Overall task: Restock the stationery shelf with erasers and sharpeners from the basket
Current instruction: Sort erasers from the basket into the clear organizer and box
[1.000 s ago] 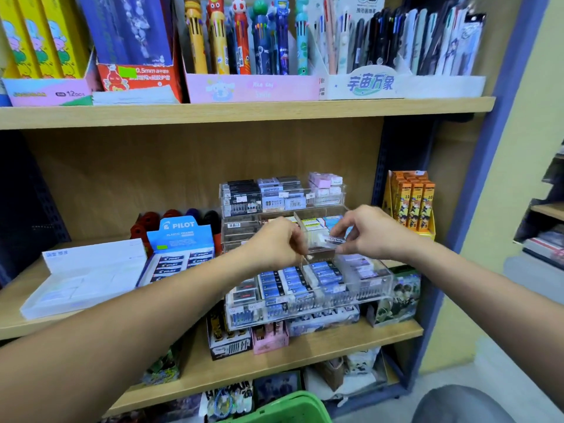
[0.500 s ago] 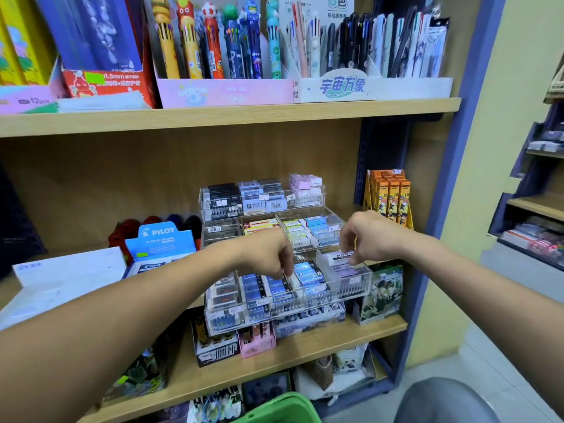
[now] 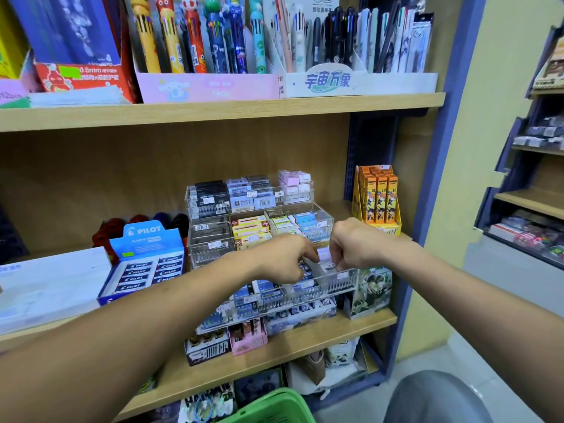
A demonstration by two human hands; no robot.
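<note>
A clear three-tier acrylic display full of erasers stands on the middle shelf. Both my hands reach into its lowest, front tier. My left hand has its fingers curled downward, and their tips pinch a blue-sleeved eraser in the row. My right hand is curled too and pinches a pale lavender eraser in the front right compartment. The two hands nearly touch. The rim of the green basket shows at the bottom edge, its contents hidden.
A blue Pilot eraser box and a white box sit left of the display, and orange pencil packs stand to its right. Pens fill the top shelf. Small boxes lie under the display. A second shelving unit stands on the right.
Both hands dropped from the middle tier to the front tier. The right hand carried the pale eraser down into the front right compartment. The view shifted right.
</note>
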